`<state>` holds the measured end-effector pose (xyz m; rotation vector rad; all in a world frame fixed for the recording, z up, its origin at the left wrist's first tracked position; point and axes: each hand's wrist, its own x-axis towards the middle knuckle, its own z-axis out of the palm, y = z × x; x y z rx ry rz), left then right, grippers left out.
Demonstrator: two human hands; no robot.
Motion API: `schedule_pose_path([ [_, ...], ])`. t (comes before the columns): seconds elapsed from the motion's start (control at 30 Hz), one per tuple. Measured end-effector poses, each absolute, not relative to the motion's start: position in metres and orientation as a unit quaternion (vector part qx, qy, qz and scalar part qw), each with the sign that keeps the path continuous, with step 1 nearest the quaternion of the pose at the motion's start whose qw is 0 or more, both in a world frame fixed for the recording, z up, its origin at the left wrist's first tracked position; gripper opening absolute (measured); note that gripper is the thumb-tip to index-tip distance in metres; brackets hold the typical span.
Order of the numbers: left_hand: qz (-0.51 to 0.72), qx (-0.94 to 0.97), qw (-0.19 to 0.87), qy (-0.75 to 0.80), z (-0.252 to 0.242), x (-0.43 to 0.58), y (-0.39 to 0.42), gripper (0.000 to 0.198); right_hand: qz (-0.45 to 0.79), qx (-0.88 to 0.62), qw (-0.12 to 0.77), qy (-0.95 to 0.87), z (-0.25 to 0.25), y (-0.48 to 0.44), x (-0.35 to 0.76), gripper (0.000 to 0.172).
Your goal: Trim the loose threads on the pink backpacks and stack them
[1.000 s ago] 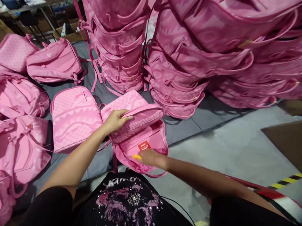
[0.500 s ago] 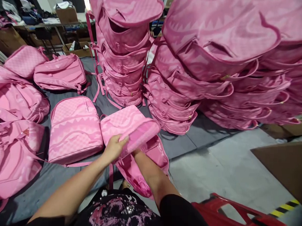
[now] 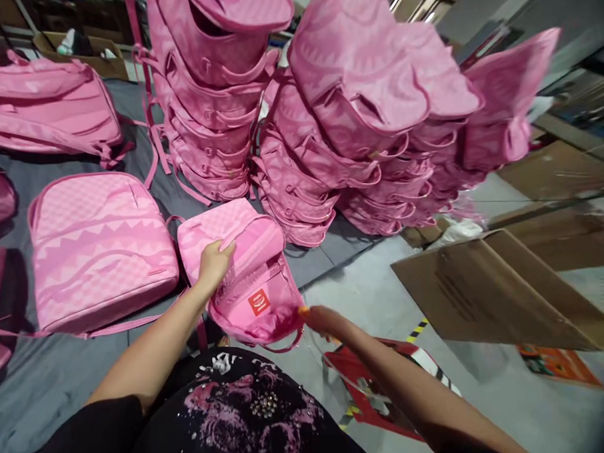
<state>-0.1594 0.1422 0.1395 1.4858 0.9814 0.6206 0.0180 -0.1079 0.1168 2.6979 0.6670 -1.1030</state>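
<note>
Right hand point(image 3: 325, 320) has left the open backpack point(image 3: 247, 274) on the grey cloth point(image 3: 43, 388) for its right edge, grip unclear; left hand point(image 3: 216, 262) pinches its flap point(image 3: 257, 244), best kept folded back so the lining point(image 3: 237, 312) shows.

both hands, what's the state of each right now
Left hand: closed, holding the raised flap of the open pink backpack.
Right hand: closed on a small orange item, too unclear to identify.
</note>
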Motion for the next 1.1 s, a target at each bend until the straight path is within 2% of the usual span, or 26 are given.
schedule_pose_path([
  [0.07, 0.258, 0.664, 0.575, 0.403, 0.144, -0.159, 0.141, 0.035, -0.441, 0.878, 0.031, 0.187, 0.115, -0.128, 0.016, 0.039],
  [0.1, 0.255, 0.677, 0.57, 0.389, 0.147, -0.158, 0.139, 0.035, -0.473, 0.866, -0.019, 0.162, 0.112, -0.131, 0.014, 0.041],
  [0.23, 0.228, 0.715, 0.566, 0.341, 0.162, -0.156, 0.131, 0.037, -0.534, 0.768, -0.352, 0.036, 0.087, -0.106, -0.002, 0.055],
  [0.3, 0.219, 0.724, 0.564, 0.332, 0.168, -0.154, 0.129, 0.038, -0.56, 0.679, -0.474, -0.019, 0.071, -0.087, -0.019, 0.059],
  [0.43, 0.217, 0.742, 0.543, 0.329, 0.175, -0.15, 0.133, 0.037, -0.558, 0.568, -0.6, -0.074, 0.043, -0.081, -0.053, 0.058],
  [0.53, 0.221, 0.749, 0.536, 0.322, 0.177, -0.146, 0.135, 0.036, -0.509, 0.55, -0.645, -0.148, 0.03, -0.095, -0.064, 0.056],
  [0.67, 0.217, 0.761, 0.535, 0.295, 0.175, -0.142, 0.134, 0.034, -0.502, 0.54, -0.649, -0.186, 0.02, -0.091, -0.066, 0.055],
  [0.9, 0.222, 0.782, 0.506, 0.288, 0.178, -0.142, 0.15, 0.032, -0.657, 0.382, -0.642, -0.105, 0.006, -0.073, -0.074, 0.054],
  [1.1, 0.204, 0.802, 0.495, 0.266, 0.179, -0.135, 0.15, 0.031, -0.652, 0.404, -0.629, -0.123, 0.005, -0.074, -0.071, 0.054],
])
